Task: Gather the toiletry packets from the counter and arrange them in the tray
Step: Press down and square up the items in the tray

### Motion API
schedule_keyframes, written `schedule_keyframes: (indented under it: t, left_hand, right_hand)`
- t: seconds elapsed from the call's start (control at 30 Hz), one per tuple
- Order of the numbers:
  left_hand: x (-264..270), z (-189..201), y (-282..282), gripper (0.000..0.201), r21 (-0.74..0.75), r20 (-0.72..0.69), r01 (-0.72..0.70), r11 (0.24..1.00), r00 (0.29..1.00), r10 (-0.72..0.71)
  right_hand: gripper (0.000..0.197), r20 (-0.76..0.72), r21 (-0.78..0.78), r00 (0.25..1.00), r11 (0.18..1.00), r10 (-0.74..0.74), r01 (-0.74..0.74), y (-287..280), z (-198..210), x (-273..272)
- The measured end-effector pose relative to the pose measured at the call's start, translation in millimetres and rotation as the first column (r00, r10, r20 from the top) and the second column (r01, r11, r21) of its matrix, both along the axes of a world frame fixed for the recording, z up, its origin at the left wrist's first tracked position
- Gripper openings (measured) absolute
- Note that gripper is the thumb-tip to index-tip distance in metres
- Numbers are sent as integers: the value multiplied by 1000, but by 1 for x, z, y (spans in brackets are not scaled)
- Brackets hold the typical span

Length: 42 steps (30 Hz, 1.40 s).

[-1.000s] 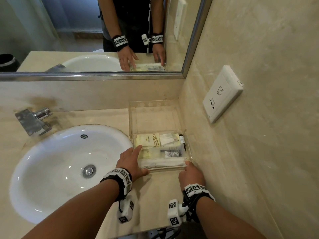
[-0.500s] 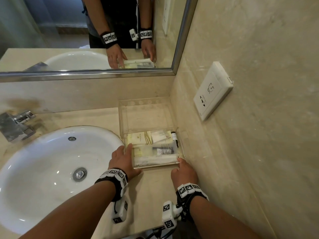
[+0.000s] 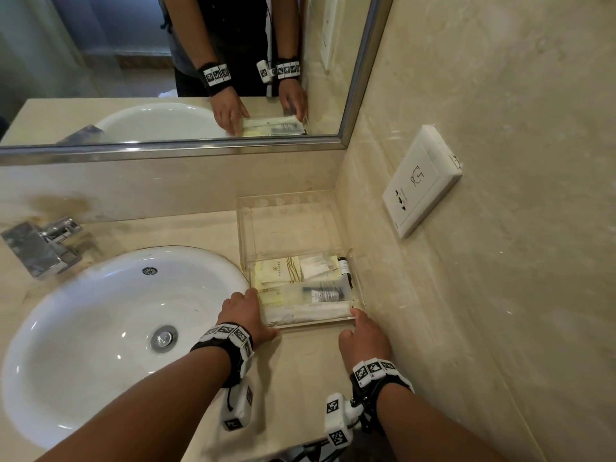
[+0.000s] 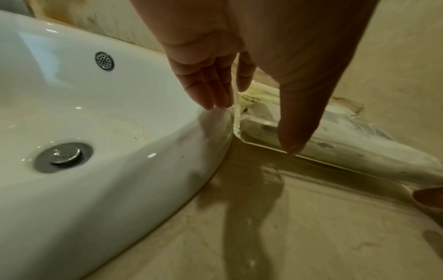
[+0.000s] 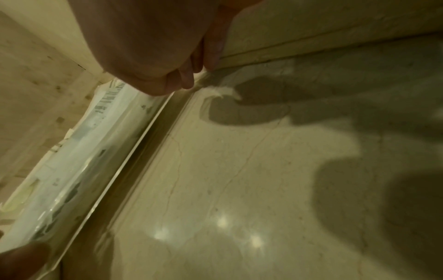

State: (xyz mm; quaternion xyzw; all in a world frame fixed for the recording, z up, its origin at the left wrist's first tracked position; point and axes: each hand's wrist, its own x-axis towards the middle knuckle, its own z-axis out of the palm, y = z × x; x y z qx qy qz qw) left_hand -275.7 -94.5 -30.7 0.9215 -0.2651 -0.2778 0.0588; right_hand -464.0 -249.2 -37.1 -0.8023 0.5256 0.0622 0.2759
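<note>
A clear acrylic tray [image 3: 286, 228] sits on the counter in the corner, between the sink and the right wall. Several toiletry packets [image 3: 300, 285] and a small dark bottle [image 3: 345, 268] lie in its near half; the far half is bare. My left hand [image 3: 245, 311] rests at the near left corner, with straight fingers [image 4: 215, 91] along the tray's left wall and the thumb [image 4: 294, 132] on the front wall [image 4: 335, 161]. My right hand [image 3: 361, 335] touches the near right corner, fingertips [image 5: 189, 79] at the tray's edge [image 5: 134, 147]. Neither hand holds a packet.
A white sink [image 3: 116, 328] with a chrome faucet [image 3: 40, 241] fills the left of the counter. A mirror [image 3: 100, 61] hangs above the backsplash. A wall socket [image 3: 420, 181] sticks out of the right wall, close beside the tray. Bare counter [image 3: 310, 361] lies in front of the tray.
The head view shifted a little. Both hands stay at the tray's near corners; my left index finger, which reached up over the left wall, now lies lower beside it.
</note>
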Motion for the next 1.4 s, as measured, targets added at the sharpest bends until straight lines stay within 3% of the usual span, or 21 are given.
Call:
schedule_keyframes:
  t: [1.0,1.13,1.27,1.4]
  left_hand:
    - [-2,4,13,53,67,29,145,987,989,-147]
    - [0,6,15,57,39,36,142,989,989,-143]
    - [-2,14,9,78,5,91,143,990,986,-143]
    - [-1,23,-10,89,-35,191,288,957,942,-276]
  right_hand:
    - [59,-3,88,998,994,-62,62,-2,20,8]
    - [59,-30,79,999,996,-28,30,-4,20,11]
    - [58,-45,81,999,996,-26,30,-4,21,12]
    - [55,-27,71,999,997,-33,35,-4,21,12]
